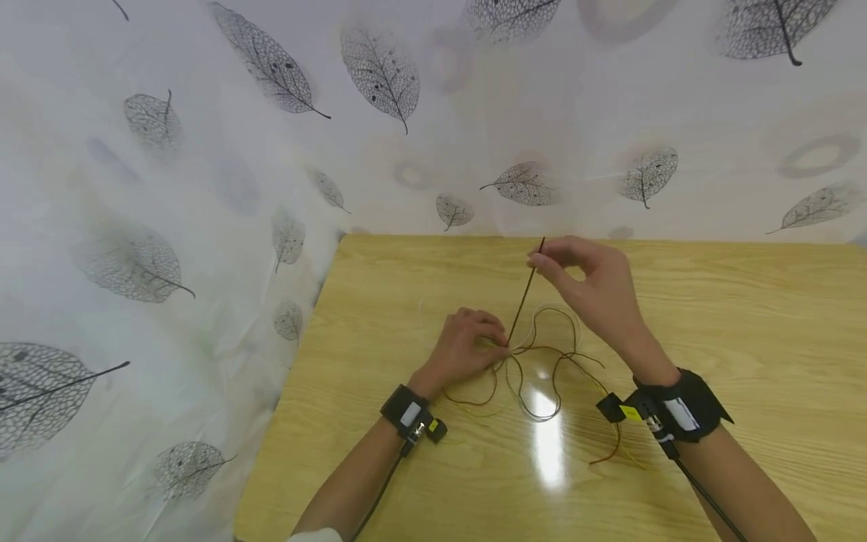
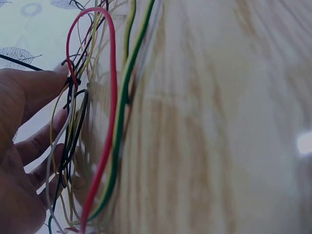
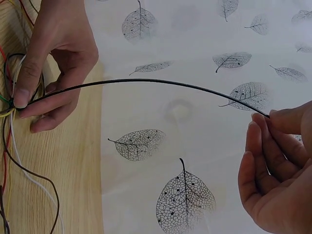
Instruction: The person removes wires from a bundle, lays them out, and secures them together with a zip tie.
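Note:
My right hand (image 1: 599, 286) is raised above the table and pinches one end of a black wire (image 3: 146, 80) between thumb and fingertips. From there the wire runs down to my left hand (image 1: 463, 346), low over the table, arching in the right wrist view. Thumb and forefinger of the left hand pinch the wires where they gather into a knot-like cluster (image 2: 73, 80). Loops of thin wire spread from that point: a red wire (image 2: 113, 73), a green-and-yellow wire (image 2: 127, 73), a white wire (image 3: 31, 178) and a brown wire (image 3: 48, 178). Part of the cluster is hidden behind the left thumb.
The wood-grain table (image 1: 759, 331) meets a pale leaf-patterned sheet (image 1: 420, 165) at its back and left edges. Loose wire ends (image 1: 616, 444) trail toward the right forearm. Each wrist wears a black strap (image 1: 691, 406) with a small camera and cable.

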`<state>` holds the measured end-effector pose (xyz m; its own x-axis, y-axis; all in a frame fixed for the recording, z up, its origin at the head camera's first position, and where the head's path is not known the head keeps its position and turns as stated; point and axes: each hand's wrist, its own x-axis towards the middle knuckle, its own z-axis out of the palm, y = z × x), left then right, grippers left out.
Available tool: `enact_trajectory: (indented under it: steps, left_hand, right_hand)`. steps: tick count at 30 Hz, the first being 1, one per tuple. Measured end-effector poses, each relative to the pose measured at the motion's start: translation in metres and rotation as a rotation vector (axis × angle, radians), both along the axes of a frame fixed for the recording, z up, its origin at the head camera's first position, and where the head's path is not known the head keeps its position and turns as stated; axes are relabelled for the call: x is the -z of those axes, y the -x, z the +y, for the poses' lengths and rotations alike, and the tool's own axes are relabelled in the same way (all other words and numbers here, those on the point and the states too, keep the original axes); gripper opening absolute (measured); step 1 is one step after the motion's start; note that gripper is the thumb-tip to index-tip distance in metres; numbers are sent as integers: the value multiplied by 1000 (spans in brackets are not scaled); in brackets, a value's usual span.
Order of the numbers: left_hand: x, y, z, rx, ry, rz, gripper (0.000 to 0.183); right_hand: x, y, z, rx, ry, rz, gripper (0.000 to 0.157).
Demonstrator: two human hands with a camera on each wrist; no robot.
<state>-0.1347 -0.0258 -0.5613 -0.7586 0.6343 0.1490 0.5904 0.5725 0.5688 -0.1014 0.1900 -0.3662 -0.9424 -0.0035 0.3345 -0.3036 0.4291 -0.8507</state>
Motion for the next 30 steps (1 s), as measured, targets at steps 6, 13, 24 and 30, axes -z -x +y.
enact_trajectory:
  steps: [6, 13, 24, 30]
  left_hand:
    - [-1, 2, 0, 25, -17, 13, 9]
    - [2, 6, 0, 52, -59, 9, 8]
    - [-2, 9, 3, 54, -94, 10, 6]
    - [-6, 9, 5, 37, -103, -23, 7]
  right_hand:
    - [-3, -2, -2, -28, -5, 1, 11]
    - [25, 5, 7, -40, -50, -23, 11]
    - [56, 6, 21, -76, -109, -83, 15]
    - [61, 5, 18, -189, -184, -153, 21]
